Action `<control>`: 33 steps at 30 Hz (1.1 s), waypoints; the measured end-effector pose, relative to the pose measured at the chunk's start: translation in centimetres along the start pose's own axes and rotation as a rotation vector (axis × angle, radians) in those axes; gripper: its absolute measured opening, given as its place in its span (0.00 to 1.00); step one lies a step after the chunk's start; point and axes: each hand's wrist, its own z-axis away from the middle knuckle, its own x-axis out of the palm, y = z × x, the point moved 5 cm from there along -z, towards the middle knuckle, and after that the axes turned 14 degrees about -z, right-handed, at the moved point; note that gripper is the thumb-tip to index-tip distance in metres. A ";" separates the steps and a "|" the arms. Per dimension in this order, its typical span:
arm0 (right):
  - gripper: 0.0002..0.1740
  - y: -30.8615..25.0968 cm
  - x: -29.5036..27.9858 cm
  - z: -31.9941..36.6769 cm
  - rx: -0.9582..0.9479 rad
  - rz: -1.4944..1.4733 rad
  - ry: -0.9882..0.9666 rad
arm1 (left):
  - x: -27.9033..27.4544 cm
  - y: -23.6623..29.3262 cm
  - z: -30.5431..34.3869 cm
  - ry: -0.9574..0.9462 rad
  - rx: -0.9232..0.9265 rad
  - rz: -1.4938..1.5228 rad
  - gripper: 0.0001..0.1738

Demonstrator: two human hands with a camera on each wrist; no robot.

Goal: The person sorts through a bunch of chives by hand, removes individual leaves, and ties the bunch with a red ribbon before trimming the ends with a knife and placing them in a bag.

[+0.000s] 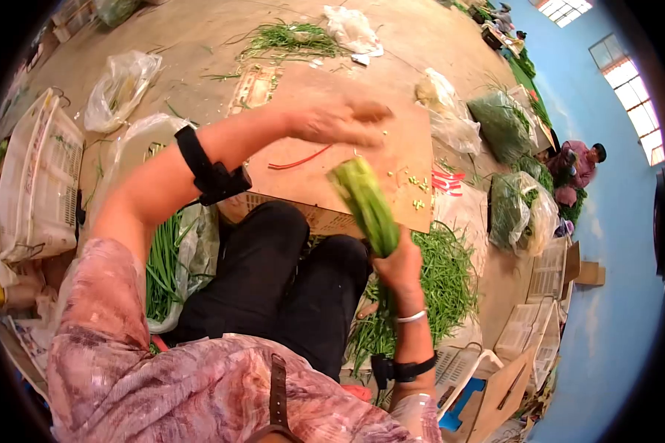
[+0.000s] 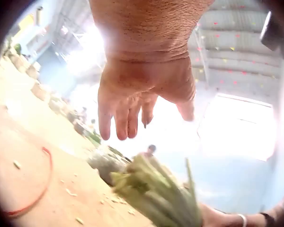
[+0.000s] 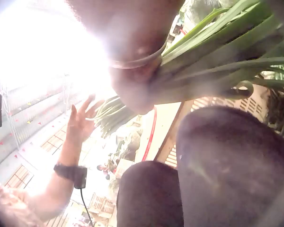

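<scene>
My right hand [image 1: 402, 260] grips a thick bunch of garlic chives [image 1: 366, 203], its pale cut ends tilted up toward the board. In the right wrist view the long flat leaves [image 3: 217, 71] trail out behind the fist. My left hand [image 1: 336, 122] is held in the air over the board [image 1: 303, 188], beyond the cut ends, and touches nothing. Its fingers are extended in the left wrist view. On the board lie a red strip [image 1: 301, 159] and several small cut-off bits [image 1: 419, 204].
A large heap of loose chives [image 1: 447, 273] lies by my right leg. More chives [image 1: 166, 258] stand in a lined container at my left. White crates [image 1: 37, 177] flank both sides. Stuffed plastic bags [image 1: 521, 214] and another person [image 1: 580, 166] are along the blue wall.
</scene>
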 end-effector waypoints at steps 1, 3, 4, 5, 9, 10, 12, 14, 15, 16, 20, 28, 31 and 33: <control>0.32 1.0 -0.8 -0.9 0.036 -0.049 0.008 | -1.6 -1.8 0.9 0.114 -0.086 -0.139 0.44; 0.29 1.6 -2.3 -2.9 0.027 -0.078 0.079 | 1.3 -8.0 1.7 0.098 -0.230 -0.264 0.44; 0.29 1.9 -2.8 -4.0 -0.024 -0.092 0.101 | 3.2 -11.3 1.7 0.076 -0.370 -0.399 0.44; 0.29 2.0 -3.2 -5.1 -0.007 -0.053 0.080 | 5.6 -12.9 1.4 -0.016 -0.367 -0.466 0.44; 0.29 0.0 -2.6 -9.9 0.006 0.110 -0.001 | 11.1 -10.6 2.4 -0.103 -0.285 -0.668 0.44; 0.29 -0.6 -2.1 -11.0 -0.018 0.179 -0.035 | 11.6 -10.0 2.5 -0.088 -0.318 -0.763 0.43; 0.27 -2.7 -0.7 -12.8 -0.057 0.235 -0.100 | 11.5 -8.4 1.9 -0.070 -0.357 -0.856 0.43; 0.22 -4.0 1.3 -14.6 -0.180 0.317 -0.161 | 11.1 -7.2 1.4 -0.204 -0.458 -0.846 0.42; 0.22 -4.1 2.1 -15.7 -0.189 0.316 -0.167 | 11.4 -7.3 1.1 -0.164 -0.467 -0.837 0.40; 0.19 -4.4 3.1 -16.5 -0.267 0.323 -0.173 | 11.3 -7.2 1.1 -0.162 -0.479 -0.835 0.40; 0.19 -4.9 5.4 -19.6 -0.382 0.362 -0.220 | 11.5 -6.9 1.4 -0.168 -0.498 -0.754 0.39; 0.19 -2.7 9.0 -20.4 -0.528 0.485 -0.203 | 12.5 -7.3 1.3 -0.094 -0.462 -0.837 0.46; 0.25 -3.3 8.8 -20.0 -0.682 0.455 -0.182 | 12.3 -7.6 1.5 -0.066 -0.438 -0.797 0.46; 0.35 -3.4 8.8 -20.3 -0.546 0.493 -0.281 | 11.4 -8.2 1.6 -0.048 -0.437 -0.720 0.46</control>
